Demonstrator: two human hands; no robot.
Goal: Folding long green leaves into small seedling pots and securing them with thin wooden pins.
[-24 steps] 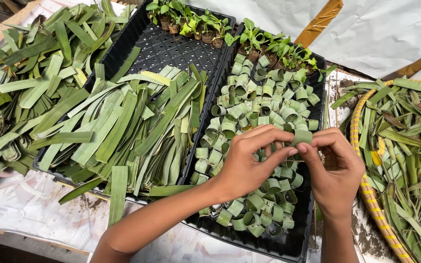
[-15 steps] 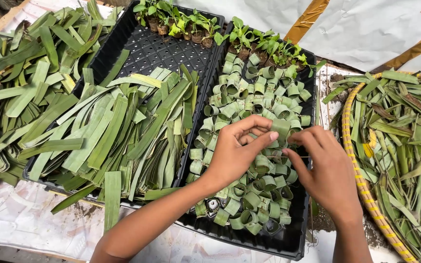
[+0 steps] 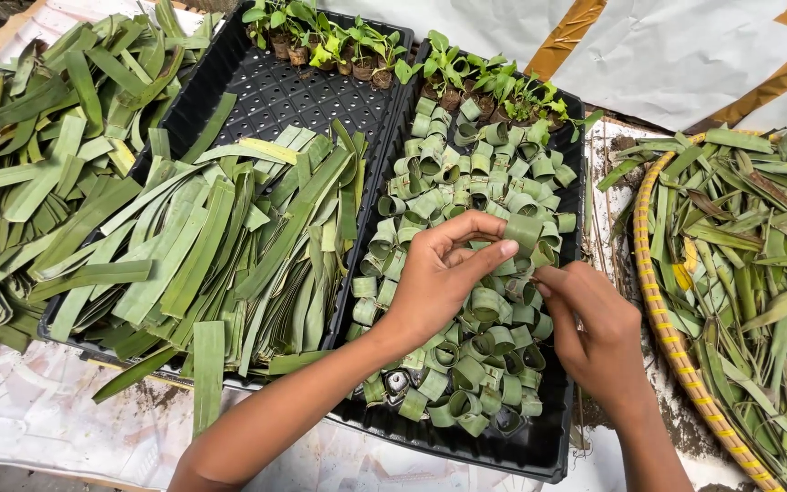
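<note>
Pinching a rolled leaf ring between thumb and fingertips, the left hand hovers over the right black seedling tray. The ring is a short band of green leaf curled into a small cup, held just above the heap of the same leaf rings that fills this tray from near edge to far. The right hand sits just to the right and slightly nearer, fingers curled loosely inward with the fingertips close to the ring; whether it touches the ring cannot be told, and it grips nothing that shows.

At the far end of the tray stands a row of small seedlings, green leaves rising from little brown pots (some of them partly hidden by the foliage). A second black tray lies touching it on the left, its perforated floor bare at the far half, with another row of seedlings along the far edge. A pile of flat cut leaf strips covers its near half, spilling over the near rim.

Further left, more loose leaves lie heaped on the tabletop, which is covered in pale printed sheeting. On the right, a round woven basket with a yellow and red rim holds a mass of narrower, partly dried leaf scraps.
</note>
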